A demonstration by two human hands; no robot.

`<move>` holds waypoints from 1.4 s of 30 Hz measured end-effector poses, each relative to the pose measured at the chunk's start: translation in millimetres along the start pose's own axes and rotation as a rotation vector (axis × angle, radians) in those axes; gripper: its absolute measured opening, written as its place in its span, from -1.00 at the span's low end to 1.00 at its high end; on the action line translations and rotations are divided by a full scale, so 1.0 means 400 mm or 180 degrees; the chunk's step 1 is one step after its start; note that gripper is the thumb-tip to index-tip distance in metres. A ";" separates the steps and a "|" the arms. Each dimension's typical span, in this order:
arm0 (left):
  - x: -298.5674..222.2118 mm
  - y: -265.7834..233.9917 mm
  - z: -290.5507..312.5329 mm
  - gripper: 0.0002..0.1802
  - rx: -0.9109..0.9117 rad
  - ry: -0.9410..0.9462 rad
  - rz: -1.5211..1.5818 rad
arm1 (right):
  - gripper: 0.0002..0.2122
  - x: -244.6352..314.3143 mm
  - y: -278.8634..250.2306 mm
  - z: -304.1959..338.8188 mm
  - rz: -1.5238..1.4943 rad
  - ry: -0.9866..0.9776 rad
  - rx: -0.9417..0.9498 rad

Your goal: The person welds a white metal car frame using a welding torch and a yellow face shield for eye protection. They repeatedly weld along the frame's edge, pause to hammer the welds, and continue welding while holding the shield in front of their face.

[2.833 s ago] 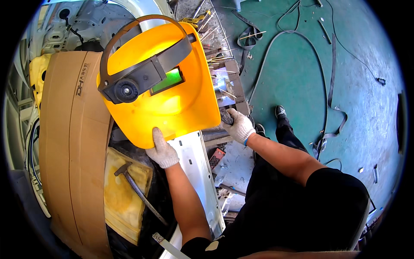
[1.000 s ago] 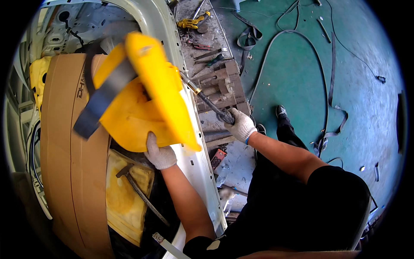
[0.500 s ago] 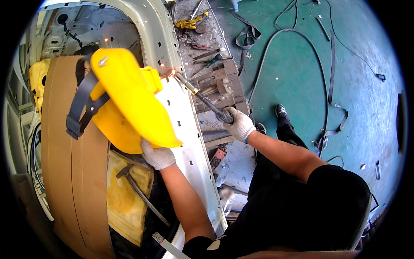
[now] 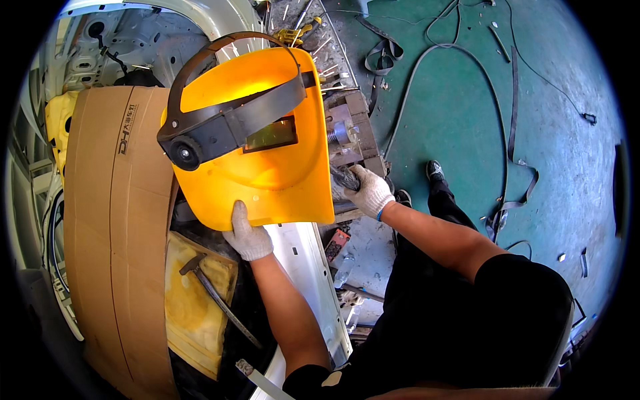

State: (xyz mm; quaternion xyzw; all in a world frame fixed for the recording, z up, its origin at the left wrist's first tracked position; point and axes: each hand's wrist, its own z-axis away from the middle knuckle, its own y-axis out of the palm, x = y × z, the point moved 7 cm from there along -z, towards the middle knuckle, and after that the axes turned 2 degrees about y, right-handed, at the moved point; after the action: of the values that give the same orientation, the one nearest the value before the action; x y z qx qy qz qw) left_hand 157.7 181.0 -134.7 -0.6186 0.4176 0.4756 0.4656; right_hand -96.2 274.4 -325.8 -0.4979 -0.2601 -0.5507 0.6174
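My gloved left hand (image 4: 249, 233) grips the lower edge of a yellow welding mask (image 4: 287, 180), its thumb lying on the inner face. The mask's inside is toward me, showing the black headband and the dark viewing window (image 4: 272, 135). Gloved too, my right hand (image 4: 369, 193) is closed around the black handle of a welding torch (image 4: 345, 177). Behind the mask the torch's front end is hidden. Sparks fly out past the mask's upper right edge. Under it runs a white car body panel (image 4: 298, 257), partly covered by the mask.
A brown cardboard sheet (image 4: 100, 253) covers the left side. A hammer (image 4: 217, 293) lies on a yellowed pad (image 4: 183, 287). Beyond the panel stand a metal vise (image 4: 357, 127) and a yellow power tool (image 4: 293, 35). Hoses and straps (image 4: 503, 147) trail across the green floor.
My left hand has turned the mask and brought it rightward, so its inside now faces me and it covers the torch tip. More sparks streak out. My right hand has stayed in place.
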 end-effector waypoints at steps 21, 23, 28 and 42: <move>0.008 0.002 -0.007 -0.40 -0.0355 -0.0340 0.0982 | -0.57 0.000 -0.009 -0.007 -0.0077 0.0037 0.0115; -0.008 0.015 0.002 -0.40 -0.0251 -0.0254 0.0766 | -0.56 0.001 -0.010 -0.007 -0.0061 0.0076 0.0146; -0.016 0.022 0.008 -0.40 -0.0086 0.0127 0.0436 | -0.57 -0.010 0.004 -0.014 -0.0102 0.0026 0.0161; 0.014 -0.016 -0.009 -0.29 -0.0604 -0.0215 0.1393 | -0.54 0.009 -0.015 -0.004 -0.0225 0.0048 0.0189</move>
State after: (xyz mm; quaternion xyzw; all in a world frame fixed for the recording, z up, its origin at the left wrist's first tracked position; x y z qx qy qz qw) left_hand 165.7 178.4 -138.6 -0.5380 0.4794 0.6226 0.3049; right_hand -101.1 272.1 -321.4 -0.4658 -0.2890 -0.5680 0.6139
